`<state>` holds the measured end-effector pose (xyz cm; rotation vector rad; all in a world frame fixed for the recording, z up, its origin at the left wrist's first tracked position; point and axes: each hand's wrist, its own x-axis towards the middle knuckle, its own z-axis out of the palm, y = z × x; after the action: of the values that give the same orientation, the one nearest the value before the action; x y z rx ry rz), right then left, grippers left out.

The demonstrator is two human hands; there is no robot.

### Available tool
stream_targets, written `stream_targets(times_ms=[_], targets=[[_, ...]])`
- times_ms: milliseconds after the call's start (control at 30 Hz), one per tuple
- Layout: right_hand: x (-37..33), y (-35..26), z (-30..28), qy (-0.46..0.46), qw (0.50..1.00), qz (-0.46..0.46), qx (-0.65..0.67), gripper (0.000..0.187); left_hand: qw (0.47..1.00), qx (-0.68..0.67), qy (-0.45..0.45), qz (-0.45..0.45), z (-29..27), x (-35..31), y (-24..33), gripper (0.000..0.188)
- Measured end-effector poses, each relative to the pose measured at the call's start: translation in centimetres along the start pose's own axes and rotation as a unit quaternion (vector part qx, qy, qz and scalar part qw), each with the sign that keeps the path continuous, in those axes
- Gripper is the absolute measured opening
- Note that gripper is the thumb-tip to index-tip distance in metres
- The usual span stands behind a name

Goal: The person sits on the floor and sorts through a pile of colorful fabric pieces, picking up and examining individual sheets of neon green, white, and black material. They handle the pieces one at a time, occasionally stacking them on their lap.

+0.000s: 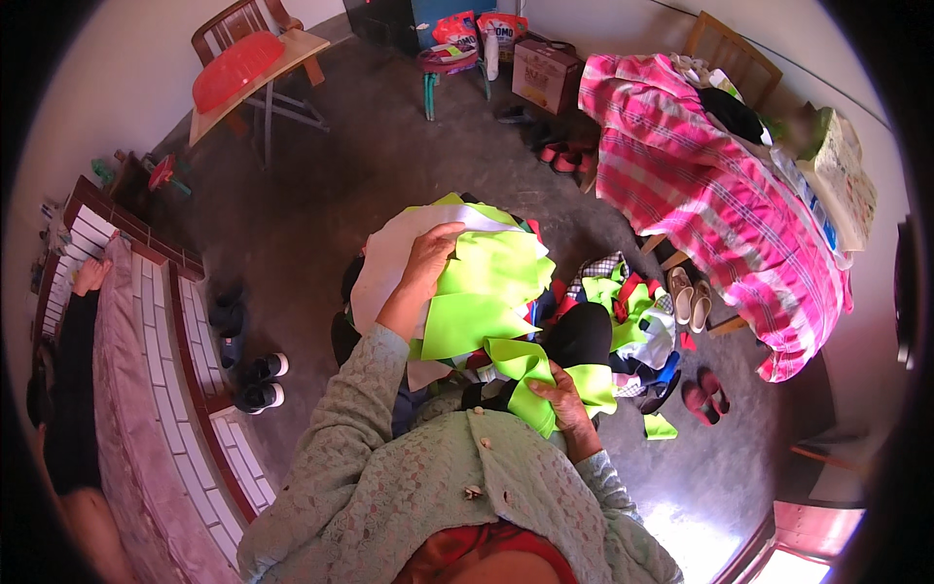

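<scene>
item: left hand, laid over the far side of the stack, fingers close together and bent; whether it pinches a piece or only rests there, cannot tell

item: right hand, thumb and fingers pinching a loose bright green cloth, close in front of the grey-green cardigan

item: stack of bright green pieces, flat cloth, overlapping, ahead of the wearer and just beside the left hand; white strip across its far part; pale sheet at its left

item: scrap heap, green, red, white and checked, right of the stack; one green scrap apart from it on the grey floor

item: beige shoes, one pair, beside the heap; dark red slippers, nearer the wearer; black shoes with white soles, at left

item: pink plaid cloth, draped over furniture, far right

item: red object, rounded, on a small table, far left

item: another person's hand, at the tiled platform, left edge
</scene>
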<state>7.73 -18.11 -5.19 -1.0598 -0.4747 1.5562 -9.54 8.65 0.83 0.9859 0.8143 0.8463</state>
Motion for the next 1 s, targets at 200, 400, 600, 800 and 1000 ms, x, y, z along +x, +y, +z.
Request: stream_targets(times_ms=[200,400,600,800,1000], targets=[[0.1,0.2,-0.3,0.026,0.998,-0.008,-0.059,0.044,0.981,0.167,0.070,0.068,-0.3,-0.9,-1.5,0.028],[0.6,0.6,-0.6,0.001,1.000,0.002,0.008,0.042,0.959,0.262,0.005,0.108,-0.2,-2.6,-3.0,0.036],[0.7,0.5,-0.4,-0.007,1.000,-0.001,0.019,0.042,0.936,0.335,0.007,0.105,-0.1,-4.7,-2.0,0.033],[0.7,0.8,-0.7,-0.003,1.000,-0.003,0.024,0.042,0.738,0.652,0.133,0.116,2.0,-6.8,0.7,0.039],[0.7,0.9,-0.8,0.005,1.000,0.002,0.027,0.041,0.705,0.610,0.047,0.359,5.2,-5.1,1.8,0.045]])
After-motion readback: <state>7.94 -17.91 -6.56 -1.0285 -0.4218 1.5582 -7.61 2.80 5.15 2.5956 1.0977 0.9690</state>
